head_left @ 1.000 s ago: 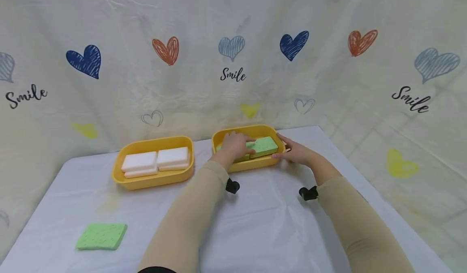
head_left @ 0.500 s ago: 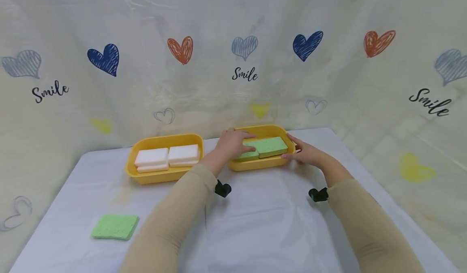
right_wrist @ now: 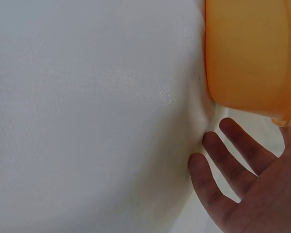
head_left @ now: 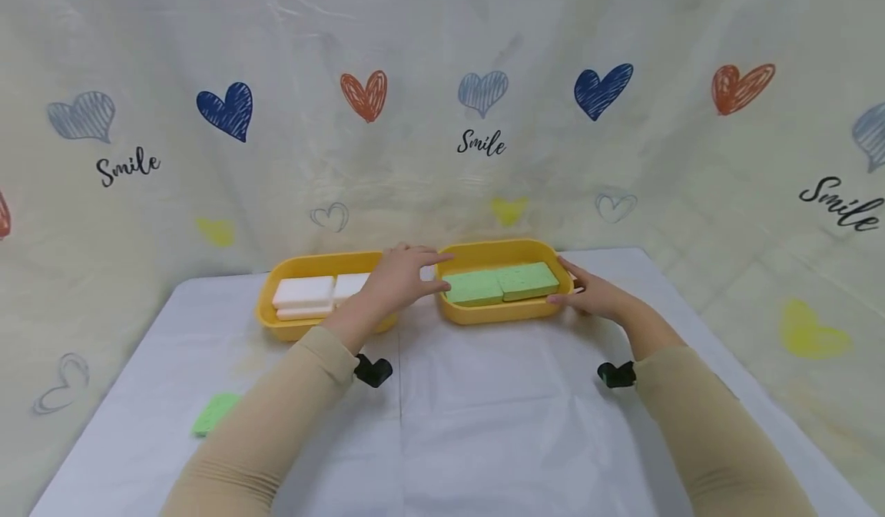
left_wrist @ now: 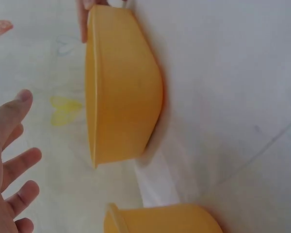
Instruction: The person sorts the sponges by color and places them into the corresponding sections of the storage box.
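Observation:
My left hand (head_left: 397, 279) is over the gap between two yellow trays, fingers spread and holding nothing; the left wrist view shows the fingers apart too. Its thumb and index tip overlap the left end of the right-hand yellow tray (head_left: 498, 315) in the head view. Inside that tray, two green sponges (head_left: 528, 281) lie end to end. At its right end, my right hand (head_left: 598, 298) grips the rim, thumb in front and index finger behind. The other fingers (right_wrist: 233, 167) of that hand extend past the tray's end, low near the tabletop.
Another yellow tray (head_left: 276, 333) stands to the left with stacked white sponges (head_left: 304, 293), partly hidden by my left hand. A loose green sponge (head_left: 214, 414) lies front left, half covered by the left sleeve. A heart-printed sheet (head_left: 415, 171) hangs behind the table.
My left hand has drawn back leftward off the green sponges, uncovering both. The right hand stays at the tray's end. The head view has swung a little left.

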### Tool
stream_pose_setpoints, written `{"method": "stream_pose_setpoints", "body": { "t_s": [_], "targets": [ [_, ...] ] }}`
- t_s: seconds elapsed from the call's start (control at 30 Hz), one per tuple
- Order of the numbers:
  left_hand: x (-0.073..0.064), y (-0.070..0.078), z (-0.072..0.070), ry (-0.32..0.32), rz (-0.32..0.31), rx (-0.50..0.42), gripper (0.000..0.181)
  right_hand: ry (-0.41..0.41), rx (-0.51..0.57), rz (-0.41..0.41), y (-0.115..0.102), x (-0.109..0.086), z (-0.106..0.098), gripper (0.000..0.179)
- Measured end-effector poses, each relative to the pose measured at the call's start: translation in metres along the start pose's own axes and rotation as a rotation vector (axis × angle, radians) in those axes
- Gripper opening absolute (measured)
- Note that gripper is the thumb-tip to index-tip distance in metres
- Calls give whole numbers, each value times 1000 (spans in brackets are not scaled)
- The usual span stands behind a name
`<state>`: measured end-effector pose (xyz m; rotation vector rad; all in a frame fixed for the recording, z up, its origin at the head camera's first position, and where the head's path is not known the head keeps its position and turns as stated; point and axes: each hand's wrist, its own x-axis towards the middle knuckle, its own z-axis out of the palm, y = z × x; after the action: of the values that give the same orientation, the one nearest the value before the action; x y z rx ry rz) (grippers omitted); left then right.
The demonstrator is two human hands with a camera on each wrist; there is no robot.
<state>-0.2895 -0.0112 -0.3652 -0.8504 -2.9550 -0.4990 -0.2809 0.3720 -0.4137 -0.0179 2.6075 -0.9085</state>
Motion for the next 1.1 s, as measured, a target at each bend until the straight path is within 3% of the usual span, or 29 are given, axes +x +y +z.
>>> {"method": "stream_pose_setpoints", "body": {
  "t_s": [0.23,0.4,0.67,1.1],
  "targets": [
    [-41,-26,-17,8,-32,-15,60,-8,-9,5,-1,-3,-1,108],
    [-78,-48,-24,-2,-80,-14,57,-19,-14,7,-3,-3,-1,109],
    [-140,-86,-35,21,-83,2,52,-28,-12,13,-5,-5,-1,108],
    [-240,-137,-44,-49,-133,-13,52,-19,-15,-3,-5,-3,2,106]
  ]
}}
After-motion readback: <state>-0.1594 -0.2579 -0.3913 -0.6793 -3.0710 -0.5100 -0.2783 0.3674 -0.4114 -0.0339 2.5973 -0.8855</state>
